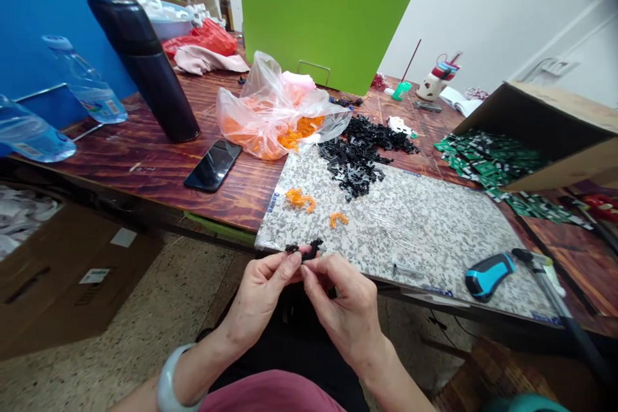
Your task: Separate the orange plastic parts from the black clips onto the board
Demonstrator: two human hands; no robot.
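Observation:
A small black plastic part is pinched between the fingertips of both hands, just off the near edge of a speckled board. My left hand is closed on its left side. From the right, the thumb and fingers of my right hand press on the same part; fingers cover much of it. Just beyond lie a curved orange plastic piece and a few more orange pieces. Farther back, a pile of black plastic parts spreads across the board and table.
A clear bag of orange pieces stands behind the board, with a phone and a dark flask to its left. On the right are a blue-black electric screwdriver and a tipped cardboard box spilling green circuit boards.

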